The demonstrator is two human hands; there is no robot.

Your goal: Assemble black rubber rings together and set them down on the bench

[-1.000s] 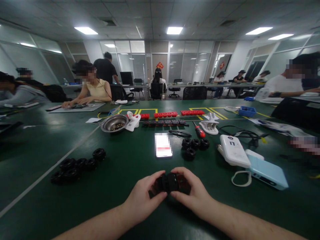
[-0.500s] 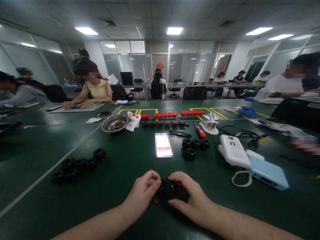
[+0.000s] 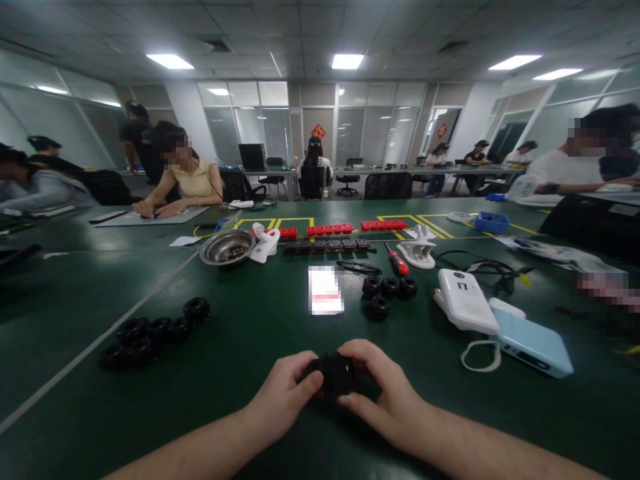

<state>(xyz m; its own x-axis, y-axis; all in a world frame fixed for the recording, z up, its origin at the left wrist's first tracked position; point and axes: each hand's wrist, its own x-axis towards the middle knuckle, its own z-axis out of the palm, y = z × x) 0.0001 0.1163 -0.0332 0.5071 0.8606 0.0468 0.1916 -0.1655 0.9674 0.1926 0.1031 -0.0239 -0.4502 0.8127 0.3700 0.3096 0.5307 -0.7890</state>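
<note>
Close to the table's near side, my right hand [image 3: 383, 390] grips a black toy tyre [image 3: 342, 373] between thumb and fingers. My left hand [image 3: 293, 387] pinches a dark round piece [image 3: 324, 365] pressed against the tyre's left side; its exact kind is too dark to make out. A cluster of black tyres [image 3: 390, 287] lies ahead to the right, and another cluster [image 3: 137, 350] lies to the left. A card or screen, blurred out [image 3: 326, 291], sits straight ahead of my hands.
Farther back are a metal bowl [image 3: 210, 250] with small parts, red trays [image 3: 330, 229], a row of black parts [image 3: 327, 247] and a red screwdriver [image 3: 399, 260]. At right lie a white device [image 3: 467, 300] and a blue power bank [image 3: 537, 340]. Other people sit around.
My left thumb and fingers have shifted, and the dark piece now shows at the tyre's left side. Both hands stay around the tyre. A standing person at back left has moved left.
</note>
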